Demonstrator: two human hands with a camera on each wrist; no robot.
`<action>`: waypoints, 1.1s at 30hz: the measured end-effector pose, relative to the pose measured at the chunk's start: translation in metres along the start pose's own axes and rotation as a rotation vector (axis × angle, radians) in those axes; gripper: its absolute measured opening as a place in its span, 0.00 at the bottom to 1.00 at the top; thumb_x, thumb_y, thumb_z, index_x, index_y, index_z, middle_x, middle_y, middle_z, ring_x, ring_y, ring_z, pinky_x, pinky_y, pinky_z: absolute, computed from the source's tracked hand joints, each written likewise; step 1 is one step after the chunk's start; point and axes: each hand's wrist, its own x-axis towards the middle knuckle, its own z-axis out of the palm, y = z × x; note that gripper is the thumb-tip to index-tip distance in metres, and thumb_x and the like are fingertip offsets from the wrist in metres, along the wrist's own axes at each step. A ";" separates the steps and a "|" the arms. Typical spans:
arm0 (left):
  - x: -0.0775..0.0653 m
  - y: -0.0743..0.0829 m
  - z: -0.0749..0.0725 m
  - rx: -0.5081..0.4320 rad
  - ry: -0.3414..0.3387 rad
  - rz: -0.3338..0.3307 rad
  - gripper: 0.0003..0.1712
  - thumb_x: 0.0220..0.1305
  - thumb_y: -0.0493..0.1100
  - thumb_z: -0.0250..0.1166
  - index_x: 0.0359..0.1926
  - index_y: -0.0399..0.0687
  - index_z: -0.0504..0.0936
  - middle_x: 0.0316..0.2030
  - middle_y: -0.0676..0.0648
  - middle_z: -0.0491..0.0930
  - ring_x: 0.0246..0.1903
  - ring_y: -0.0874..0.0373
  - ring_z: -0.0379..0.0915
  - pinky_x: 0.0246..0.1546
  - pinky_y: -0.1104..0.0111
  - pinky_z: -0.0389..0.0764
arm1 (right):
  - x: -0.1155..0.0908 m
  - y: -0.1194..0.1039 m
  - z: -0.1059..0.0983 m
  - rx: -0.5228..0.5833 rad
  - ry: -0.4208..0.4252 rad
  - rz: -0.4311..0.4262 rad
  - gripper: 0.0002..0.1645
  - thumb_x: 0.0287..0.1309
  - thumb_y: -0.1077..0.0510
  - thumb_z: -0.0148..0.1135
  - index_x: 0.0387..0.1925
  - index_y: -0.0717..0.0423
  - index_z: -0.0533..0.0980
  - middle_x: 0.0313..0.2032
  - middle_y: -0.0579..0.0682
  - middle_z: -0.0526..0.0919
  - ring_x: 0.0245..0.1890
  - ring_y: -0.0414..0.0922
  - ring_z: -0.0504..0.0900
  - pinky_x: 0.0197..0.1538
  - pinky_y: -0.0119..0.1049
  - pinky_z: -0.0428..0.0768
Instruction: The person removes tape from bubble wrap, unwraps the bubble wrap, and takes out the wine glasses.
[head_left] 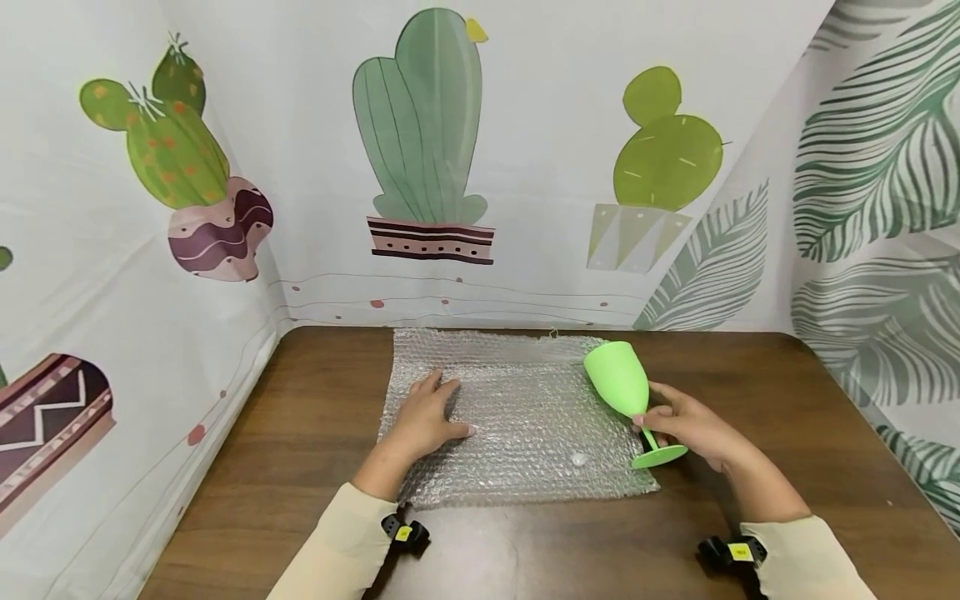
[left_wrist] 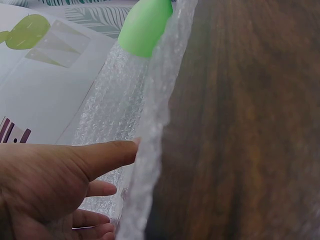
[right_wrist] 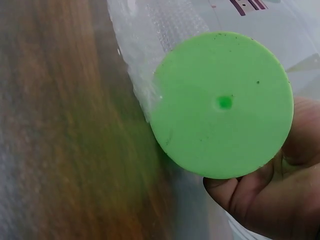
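Note:
A green goblet [head_left: 618,379] leans to the left over the right end of a sheet of bubble wrap [head_left: 525,417]. My right hand [head_left: 693,427] pinches it by the stem, thumb in front. In the right wrist view the round underside of its base [right_wrist: 220,107] faces the camera and hides part of the fingers. My left hand [head_left: 425,421] rests on the left part of the bubble wrap, fingers spread. The left wrist view shows that hand's thumb [left_wrist: 107,156] reaching to the wrap's near edge, with the goblet's bowl [left_wrist: 145,27] beyond.
The bubble wrap lies on a dark brown wooden table [head_left: 300,450]. Behind stands a white cloth [head_left: 540,167] printed with cacti and leaves. Each wrist wears a black strap with a small camera [head_left: 405,533]. A small whitish spot [head_left: 579,459] shows on the wrap.

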 end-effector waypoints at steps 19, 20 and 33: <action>0.002 -0.001 0.002 0.035 -0.011 0.002 0.49 0.55 0.59 0.76 0.74 0.48 0.68 0.78 0.36 0.53 0.76 0.34 0.49 0.69 0.36 0.63 | -0.001 0.007 -0.010 0.003 0.009 -0.018 0.52 0.71 0.54 0.60 0.78 0.67 0.38 0.44 0.55 0.86 0.28 0.41 0.75 0.35 0.35 0.77; 0.001 -0.001 0.002 0.034 -0.013 0.000 0.49 0.55 0.59 0.76 0.74 0.49 0.67 0.78 0.36 0.53 0.76 0.34 0.49 0.69 0.36 0.63 | -0.001 0.006 -0.010 0.003 0.013 -0.020 0.52 0.70 0.54 0.60 0.78 0.67 0.39 0.43 0.55 0.86 0.28 0.41 0.75 0.35 0.35 0.77; -0.001 -0.001 -0.001 0.034 -0.045 0.015 0.47 0.56 0.56 0.76 0.73 0.48 0.68 0.78 0.35 0.52 0.76 0.31 0.48 0.69 0.32 0.58 | -0.005 0.004 -0.016 -0.003 0.082 -0.067 0.49 0.69 0.53 0.63 0.77 0.65 0.46 0.35 0.49 0.81 0.26 0.41 0.75 0.35 0.38 0.79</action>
